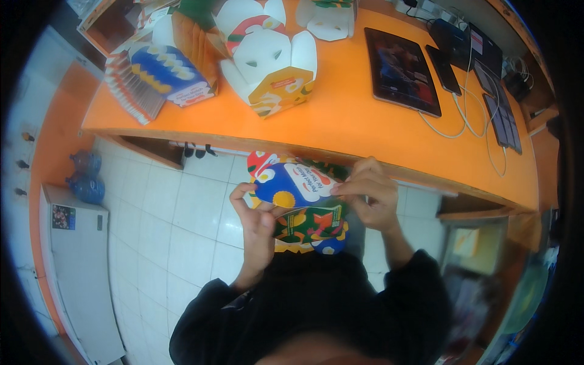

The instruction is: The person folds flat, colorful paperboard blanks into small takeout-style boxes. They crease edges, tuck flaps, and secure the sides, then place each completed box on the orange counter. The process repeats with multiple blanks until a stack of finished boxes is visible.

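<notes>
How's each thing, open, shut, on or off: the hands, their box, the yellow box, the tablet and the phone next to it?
Left hand: curled on the box.
Right hand: pinching the box.
Box in the hands: held up; can't tell if fully folded.
Yellow box: top flaps open.
Tablet: screen on, plugged in.
Phone: screen dark, plugged in.

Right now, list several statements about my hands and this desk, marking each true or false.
1. Your right hand grips the blue patterned cardboard carton. True.
2. The black-framed rectangular tablet lies right of the open white-and-yellow cardboard box. True.
3. Your left hand rests on the orange desk. False: the left hand touches the carton, off the desk.
4. The translucent blue plastic jugs stand on the desk. False: the jugs are off it, at the picture's left.
</notes>
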The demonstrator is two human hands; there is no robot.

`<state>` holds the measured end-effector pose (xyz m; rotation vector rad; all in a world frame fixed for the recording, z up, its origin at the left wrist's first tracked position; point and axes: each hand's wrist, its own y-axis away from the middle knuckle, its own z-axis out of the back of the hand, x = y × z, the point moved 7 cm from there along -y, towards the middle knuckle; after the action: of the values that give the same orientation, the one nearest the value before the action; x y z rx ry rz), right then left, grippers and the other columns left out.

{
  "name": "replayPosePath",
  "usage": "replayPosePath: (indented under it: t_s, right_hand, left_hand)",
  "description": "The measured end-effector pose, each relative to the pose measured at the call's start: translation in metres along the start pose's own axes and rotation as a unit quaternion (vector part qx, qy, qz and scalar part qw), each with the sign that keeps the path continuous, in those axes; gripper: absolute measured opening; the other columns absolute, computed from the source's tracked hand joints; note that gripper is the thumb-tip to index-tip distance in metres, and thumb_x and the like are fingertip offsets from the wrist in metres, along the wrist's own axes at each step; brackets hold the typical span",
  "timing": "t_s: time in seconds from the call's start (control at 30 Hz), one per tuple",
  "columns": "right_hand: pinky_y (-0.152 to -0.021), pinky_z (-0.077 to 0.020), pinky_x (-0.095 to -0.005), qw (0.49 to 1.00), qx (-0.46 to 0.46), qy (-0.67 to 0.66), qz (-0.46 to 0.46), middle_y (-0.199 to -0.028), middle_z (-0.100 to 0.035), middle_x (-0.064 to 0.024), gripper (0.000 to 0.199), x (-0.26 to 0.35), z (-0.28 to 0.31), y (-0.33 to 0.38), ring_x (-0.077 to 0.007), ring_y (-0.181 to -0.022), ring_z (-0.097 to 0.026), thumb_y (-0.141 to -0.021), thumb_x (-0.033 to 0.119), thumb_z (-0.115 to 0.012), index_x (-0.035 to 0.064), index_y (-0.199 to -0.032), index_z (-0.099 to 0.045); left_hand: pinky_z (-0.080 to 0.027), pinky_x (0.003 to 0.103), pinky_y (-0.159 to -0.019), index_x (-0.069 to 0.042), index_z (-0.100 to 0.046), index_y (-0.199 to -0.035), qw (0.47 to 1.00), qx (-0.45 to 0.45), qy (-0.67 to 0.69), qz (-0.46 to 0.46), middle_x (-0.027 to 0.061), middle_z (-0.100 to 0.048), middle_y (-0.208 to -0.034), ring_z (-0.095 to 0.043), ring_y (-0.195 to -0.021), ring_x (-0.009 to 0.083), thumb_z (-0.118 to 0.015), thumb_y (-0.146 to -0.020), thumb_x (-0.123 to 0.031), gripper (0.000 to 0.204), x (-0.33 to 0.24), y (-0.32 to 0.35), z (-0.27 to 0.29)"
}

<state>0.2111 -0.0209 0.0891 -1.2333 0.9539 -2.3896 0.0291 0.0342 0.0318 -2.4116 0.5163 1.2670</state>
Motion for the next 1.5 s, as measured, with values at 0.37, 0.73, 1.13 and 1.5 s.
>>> replayPosePath:
  t_s: [0.37,0.73,1.13,1.5]
  right_hand:
    - [-0.061,-0.042,-0.0272,0.98,0.117,-0.16,-0.002,-0.075,-0.048,0.0003,0.024,0.008,-0.017,0.013,-0.0122,-0.072,-0.049,-0.064,0.006,-0.08,0.0125,-0.086,-0.075]
    - [-0.067,-0.0448,-0.0253,0.983,0.048,-0.155,-0.083,-0.11,-0.044,-0.0085,0.016,0.001,-0.039,0.016,-0.0136,-0.082,-0.051,-0.072,0.01,-0.079,0.0073,-0.082,-0.066]
    - [-0.052,-0.04,-0.019,0.986,-0.038,-0.116,-0.11,-0.079,-0.059,-0.0029,0.018,-0.006,-0.022,0.005,-0.007,-0.062,-0.052,-0.073,0.012,-0.079,0.0036,-0.083,-0.067]
    - [-0.052,-0.0354,-0.022,0.986,0.02,-0.147,-0.074,-0.068,-0.054,0.0002,0.029,0.011,-0.009,0.002,-0.0083,-0.058,-0.047,-0.068,0.0,-0.077,0.0044,-0.096,-0.073]
  left_hand:
    - [-0.046,0.041,-0.095,-0.003,-0.035,-0.133,0.979,-0.046,0.087,0.181,0.0176,-0.05,-0.125,-0.051,-0.116,0.0307,-0.055,-0.079,-0.04,0.069,0.012,0.008,0.021]
    - [-0.045,0.032,-0.092,-0.004,-0.034,-0.127,0.994,-0.003,-0.098,0.044,0.0113,-0.053,-0.117,-0.053,-0.11,0.0181,-0.062,-0.089,-0.007,0.047,-0.008,0.019,-0.007]
    - [-0.046,0.037,-0.095,0.001,-0.043,-0.126,0.965,0.126,-0.192,0.126,0.0147,-0.056,-0.12,-0.055,-0.114,0.0231,-0.071,-0.08,-0.007,0.054,-0.001,0.011,-0.013]
    - [-0.048,0.029,-0.087,-0.003,-0.033,-0.129,0.984,0.069,0.102,0.127,0.0135,-0.064,-0.106,-0.061,-0.1,0.0188,-0.066,-0.077,0.004,0.062,-0.022,0.004,-0.011]
